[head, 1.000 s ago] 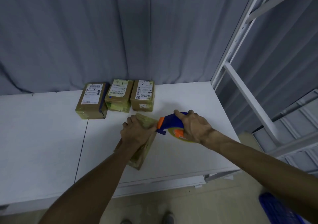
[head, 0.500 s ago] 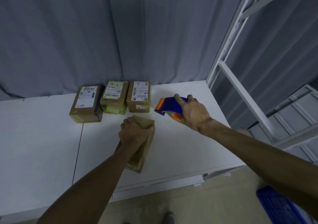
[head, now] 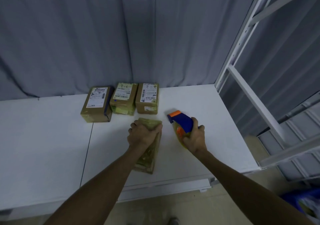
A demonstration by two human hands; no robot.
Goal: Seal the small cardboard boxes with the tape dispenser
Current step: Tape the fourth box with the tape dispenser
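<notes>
On the white surface (head: 199, 155), the left hand (head: 141, 134) grips the far end of the small cardboard box (head: 149, 155) while the right hand (head: 194, 138) holds the tape dispenser (head: 181, 122) just beside it, not touching; a slack grip may let the box slide, skewing the tape.

Box (head: 147, 157) top beneath left hand (head: 141, 135); labels (head: 97, 97) unreadable

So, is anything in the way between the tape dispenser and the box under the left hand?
Nothing visible. Only bare table lies between the tape dispenser in the right hand and the box the left hand grips.
</notes>
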